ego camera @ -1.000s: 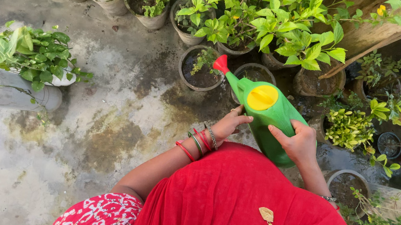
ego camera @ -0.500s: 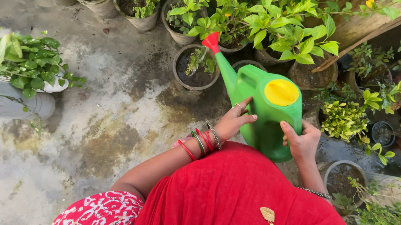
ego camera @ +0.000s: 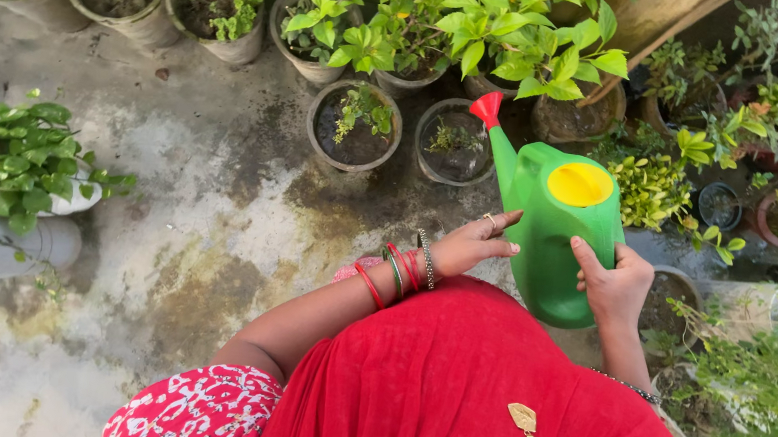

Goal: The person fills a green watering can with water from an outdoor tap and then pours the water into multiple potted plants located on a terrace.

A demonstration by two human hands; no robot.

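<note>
Since a moment ago, the green watering can [ego camera: 553, 237] has swung right and tipped, so its red spout [ego camera: 486, 109] now hangs by the small pot [ego camera: 454, 142]. Nearest, the right hand [ego camera: 614, 285] is closed around the can's back, and the left hand [ego camera: 474, 246] rests open-fingered on its side. This looks like watering; pouring would need more tilt over that pot just past the can.

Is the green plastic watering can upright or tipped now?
Tipped: the green plastic watering can leans forward, its red spout tip toward small pots.

Stained concrete floor [ego camera: 161, 251]: potted plants [ego camera: 354, 127] standing.
</note>
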